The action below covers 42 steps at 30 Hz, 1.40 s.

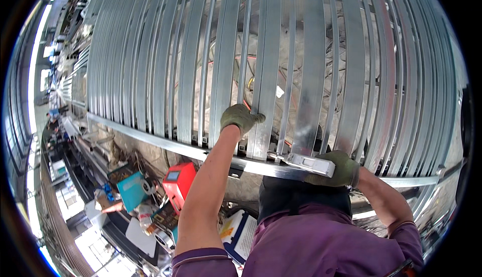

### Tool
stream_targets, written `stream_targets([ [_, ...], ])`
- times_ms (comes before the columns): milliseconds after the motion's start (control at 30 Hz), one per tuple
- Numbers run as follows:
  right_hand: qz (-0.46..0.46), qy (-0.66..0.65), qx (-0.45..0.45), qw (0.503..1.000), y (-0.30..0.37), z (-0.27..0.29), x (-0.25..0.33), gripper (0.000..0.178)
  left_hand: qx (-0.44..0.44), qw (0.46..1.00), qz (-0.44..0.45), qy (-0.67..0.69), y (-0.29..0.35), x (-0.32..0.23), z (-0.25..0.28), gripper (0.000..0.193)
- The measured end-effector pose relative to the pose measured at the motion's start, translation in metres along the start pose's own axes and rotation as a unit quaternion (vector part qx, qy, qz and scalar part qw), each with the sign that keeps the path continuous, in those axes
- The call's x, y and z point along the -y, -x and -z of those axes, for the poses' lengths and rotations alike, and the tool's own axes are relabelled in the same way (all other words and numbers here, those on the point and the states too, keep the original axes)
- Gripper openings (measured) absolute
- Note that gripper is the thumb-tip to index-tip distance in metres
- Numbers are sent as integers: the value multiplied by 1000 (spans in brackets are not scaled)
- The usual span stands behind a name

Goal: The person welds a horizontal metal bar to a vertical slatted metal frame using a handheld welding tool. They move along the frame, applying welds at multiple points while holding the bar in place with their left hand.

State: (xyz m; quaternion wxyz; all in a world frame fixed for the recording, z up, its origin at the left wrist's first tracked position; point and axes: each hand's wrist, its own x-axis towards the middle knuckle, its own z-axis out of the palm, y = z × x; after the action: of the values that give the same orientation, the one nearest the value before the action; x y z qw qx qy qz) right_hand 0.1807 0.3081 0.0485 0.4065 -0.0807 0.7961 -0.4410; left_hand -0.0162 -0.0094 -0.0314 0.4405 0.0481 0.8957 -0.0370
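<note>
Both my hands wear green-grey work gloves. My left hand (pixel 240 118) is closed on the metal slats in the middle of a long frame, its thumb lying across a wide galvanized slat (pixel 266 76). The other fingers are curled down and partly hidden. Beside the near rail (pixel 251 165), my right hand (pixel 337 169) grips a pale, boxy handheld tool, like a welding gun (pixel 311 163). Its thin nozzle points left, close to the lower end of that wide slat, where the slat meets the rail. Whether the tip touches metal I cannot tell.
Parallel wide and narrow slats fill the frame, with cables on the floor below seen through the gaps. At my left stand a red box with a small screen (pixel 179 184), a teal panel (pixel 132 191) and a cluttered bench. A white-and-blue box (pixel 240 234) sits by my left elbow.
</note>
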Motion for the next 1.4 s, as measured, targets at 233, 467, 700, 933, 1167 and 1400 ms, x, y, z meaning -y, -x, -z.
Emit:
stream_targets([
  [233, 7, -41, -78, 996, 27, -42, 38, 45, -8, 995, -79, 64, 21, -8, -22, 77],
  [467, -61, -32, -21, 997, 11, -36, 88, 51, -5, 978, -137, 159, 42, 44, -3, 66],
  [700, -82, 14, 15, 996, -22, -27, 92, 59, -4, 985, -119, 128, 34, 93, -14, 53],
  [933, -114, -2, 33, 993, -28, -32, 85, 59, 40, 988, -138, 54, 23, 51, -16, 53],
  [1167, -92, -42, 58, 993, -48, -24, 80, 62, 23, 988, -146, 52, 0, 55, -22, 53],
  [1400, -108, -66, 92, 988, -68, -33, 74, 61, 51, 990, -112, 66, 4, 52, -9, 55],
])
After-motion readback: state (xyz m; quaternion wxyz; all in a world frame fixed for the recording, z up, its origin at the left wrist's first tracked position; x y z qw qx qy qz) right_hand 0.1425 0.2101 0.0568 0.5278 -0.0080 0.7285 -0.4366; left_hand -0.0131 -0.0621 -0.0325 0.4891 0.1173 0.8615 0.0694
